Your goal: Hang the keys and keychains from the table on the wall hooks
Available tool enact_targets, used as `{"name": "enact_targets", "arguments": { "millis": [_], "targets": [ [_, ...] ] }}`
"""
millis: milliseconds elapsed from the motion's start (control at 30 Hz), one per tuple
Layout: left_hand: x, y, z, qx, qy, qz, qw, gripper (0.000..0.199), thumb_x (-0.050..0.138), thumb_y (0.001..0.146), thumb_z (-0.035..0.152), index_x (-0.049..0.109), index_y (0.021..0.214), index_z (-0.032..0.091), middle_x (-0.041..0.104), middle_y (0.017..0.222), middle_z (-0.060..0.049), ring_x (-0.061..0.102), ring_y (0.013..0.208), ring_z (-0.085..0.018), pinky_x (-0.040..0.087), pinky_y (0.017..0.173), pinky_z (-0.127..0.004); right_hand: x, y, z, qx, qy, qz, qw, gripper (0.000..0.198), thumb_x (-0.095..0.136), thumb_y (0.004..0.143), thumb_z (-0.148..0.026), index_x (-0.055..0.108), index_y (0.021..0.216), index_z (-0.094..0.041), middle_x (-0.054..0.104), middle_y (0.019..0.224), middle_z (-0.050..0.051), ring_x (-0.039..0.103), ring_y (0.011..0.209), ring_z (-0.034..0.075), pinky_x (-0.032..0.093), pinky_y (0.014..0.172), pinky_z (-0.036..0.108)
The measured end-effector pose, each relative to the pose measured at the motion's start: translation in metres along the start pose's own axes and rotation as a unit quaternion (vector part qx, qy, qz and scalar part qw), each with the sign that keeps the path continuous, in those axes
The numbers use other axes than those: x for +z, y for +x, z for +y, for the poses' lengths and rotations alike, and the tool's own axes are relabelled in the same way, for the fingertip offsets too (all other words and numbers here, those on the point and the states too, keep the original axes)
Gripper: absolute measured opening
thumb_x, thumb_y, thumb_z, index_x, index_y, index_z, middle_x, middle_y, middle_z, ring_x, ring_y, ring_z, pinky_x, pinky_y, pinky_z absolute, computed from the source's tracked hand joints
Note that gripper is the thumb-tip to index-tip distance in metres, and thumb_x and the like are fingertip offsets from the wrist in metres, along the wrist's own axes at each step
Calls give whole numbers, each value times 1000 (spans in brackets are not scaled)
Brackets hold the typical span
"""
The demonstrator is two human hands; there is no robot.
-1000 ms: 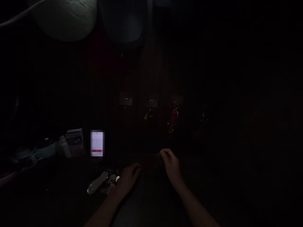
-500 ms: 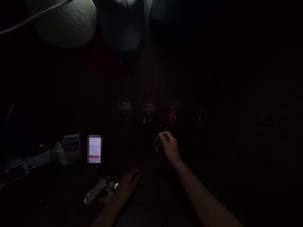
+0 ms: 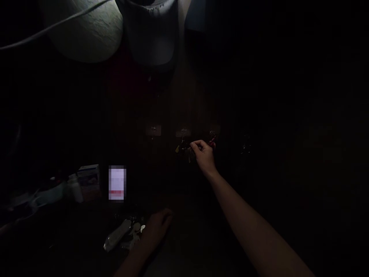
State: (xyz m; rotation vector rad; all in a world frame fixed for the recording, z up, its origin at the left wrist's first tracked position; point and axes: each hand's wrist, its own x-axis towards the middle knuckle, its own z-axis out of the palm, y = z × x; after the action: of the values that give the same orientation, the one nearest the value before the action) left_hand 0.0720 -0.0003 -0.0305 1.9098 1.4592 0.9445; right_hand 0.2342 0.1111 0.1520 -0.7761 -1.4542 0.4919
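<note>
Dimly, box [image 3: 90,182] beside bottle [image 3: 75,189], contents hidden; right hand [image 3: 204,154] pinching keys [image 3: 189,156]; left hand [image 3: 157,226] half-curled, hold unclear.

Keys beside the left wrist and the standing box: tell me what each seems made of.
Keys: probably metal, apparently smooth, given the bright glint on one. Box: likely printed cardboard, judging by its straight edges and patterned front; matt or glossy, too dark to tell.

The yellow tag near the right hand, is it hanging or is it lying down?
Hanging: the yellow tag dangles below a metal hook, apart from the right hand.
</note>
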Motion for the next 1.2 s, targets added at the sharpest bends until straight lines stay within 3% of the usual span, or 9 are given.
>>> {"name": "enact_targets", "arguments": {
  "millis": [300,567,900,1200],
  "targets": [
    [0,-1,-1,-2,0,-7,1000,27,39,85,31,64,92,23,69,97,-1,63,90,-17,44,78,-23,10,20,-10,-9,-118,-6,993,21,54,72,-37,62,67,-18,56,57,-3,52,57,14,39,56,24],
    [2,0,-5,5,-7,0,1000,27,39,85,29,64,92,23,69,96,-1,63,90,-16,44,80,-23,8,15,-4,63,-74,-48,994,22,55,70,-40,60,72,-18,54,55,-4,52,47,12,39,44,22],
    [-3,-2,3,1,2,-8,1000,26,39,85,29,63,91,22,70,95,0,63,90,-16,44,79,-22,3,-18,21,108,18,-46,993,27,55,71,-44,57,81,-19,58,60,-5,54,44,9,35,37,17],
    [-1,-5,3,10,14,-5,1000,27,38,85,28,63,94,23,69,96,-1,62,90,-17,44,79,-23,-13,-76,45,189,40,-68,979,27,56,68,-40,56,84,-17,61,61,-3,53,46,9,35,40,18]
  ]
}}
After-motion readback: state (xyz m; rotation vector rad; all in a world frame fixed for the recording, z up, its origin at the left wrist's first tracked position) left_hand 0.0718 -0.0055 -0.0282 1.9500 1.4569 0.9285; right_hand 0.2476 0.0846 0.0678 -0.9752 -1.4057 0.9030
